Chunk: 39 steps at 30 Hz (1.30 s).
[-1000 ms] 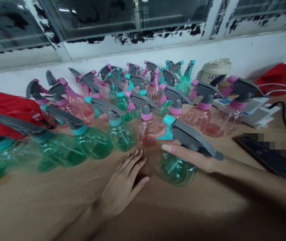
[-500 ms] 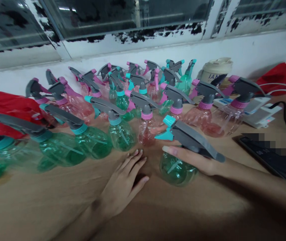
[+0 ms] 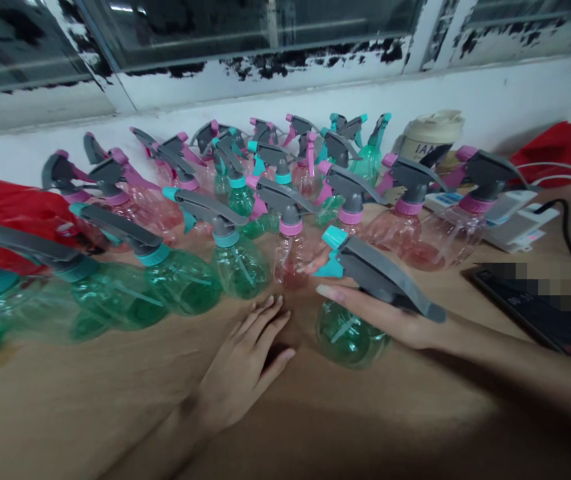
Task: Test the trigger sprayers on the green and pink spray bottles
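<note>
My right hand (image 3: 395,317) is wrapped round the neck of a green spray bottle (image 3: 348,340) with a grey and turquoise trigger head. The bottle stands upright, its nozzle pointing left; most of the fingers are behind it. My left hand (image 3: 240,367) lies palm down on the wooden table (image 3: 115,407), fingers stretched out and holding nothing. Just beyond its fingertips stand another green spray bottle (image 3: 240,270) and a pink spray bottle (image 3: 290,260).
Several more green and pink spray bottles crowd the table up to the white wall. Red plastic bags (image 3: 10,223) lie at the left. On the right are a phone (image 3: 520,310), a white power strip (image 3: 513,227) with cables, and a lidded cup (image 3: 428,137).
The view has shifted slightly, so the bottles appear a little further left and higher. Both hands keep their places, the right one still on the green spray bottle.
</note>
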Tool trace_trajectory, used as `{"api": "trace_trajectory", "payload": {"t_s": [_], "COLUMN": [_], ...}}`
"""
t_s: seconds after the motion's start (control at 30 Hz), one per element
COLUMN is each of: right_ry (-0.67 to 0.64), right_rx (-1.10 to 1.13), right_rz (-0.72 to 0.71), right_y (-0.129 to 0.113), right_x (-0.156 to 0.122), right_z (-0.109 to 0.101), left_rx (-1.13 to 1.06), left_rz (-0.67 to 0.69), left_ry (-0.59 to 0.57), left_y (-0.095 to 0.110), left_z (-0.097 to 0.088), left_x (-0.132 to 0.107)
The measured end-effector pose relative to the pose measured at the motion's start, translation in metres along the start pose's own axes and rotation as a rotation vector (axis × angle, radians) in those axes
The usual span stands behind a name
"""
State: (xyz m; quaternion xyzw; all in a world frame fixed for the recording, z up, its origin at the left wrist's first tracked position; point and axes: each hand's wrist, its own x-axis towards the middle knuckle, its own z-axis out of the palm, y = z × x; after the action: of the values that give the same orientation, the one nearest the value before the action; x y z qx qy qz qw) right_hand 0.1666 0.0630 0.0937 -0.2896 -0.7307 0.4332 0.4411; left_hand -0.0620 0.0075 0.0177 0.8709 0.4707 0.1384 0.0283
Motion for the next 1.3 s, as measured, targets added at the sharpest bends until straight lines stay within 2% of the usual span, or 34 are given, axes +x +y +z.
{"api": "trace_trajectory", "payload": {"t_s": [0.2,0.53,0.63,0.97,1.3], "right_ry": [-0.021,0.039,0.014,0.021,0.010], "right_rx": [0.055,-0.119,-0.150,-0.119,-0.134], "right_rz": [0.054,0.026,0.010,-0.022,-0.026], "right_y": [0.0020,0.0041,0.0041,0.0041,0.0039], "right_x": [0.0007,-0.0024,-0.0015,-0.0035,-0.0044], "right_z": [0.0027,-0.0006,-0.0023,-0.0016,-0.0030], "left_rx": [0.005,0.002,0.000,-0.003,-0.037], "left_rz": [0.008,-0.008,-0.004,-0.019,-0.012], "left_ry": [0.013,-0.002,0.003,-0.006,0.034], "left_y": [-0.0013,0.0002,-0.0001,-0.0001,0.0007], "left_z": [0.0023,0.0009,0.0010,0.0013,0.0000], "left_x": [0.0005,-0.0001,0.0003,0.0006,0.0007]}}
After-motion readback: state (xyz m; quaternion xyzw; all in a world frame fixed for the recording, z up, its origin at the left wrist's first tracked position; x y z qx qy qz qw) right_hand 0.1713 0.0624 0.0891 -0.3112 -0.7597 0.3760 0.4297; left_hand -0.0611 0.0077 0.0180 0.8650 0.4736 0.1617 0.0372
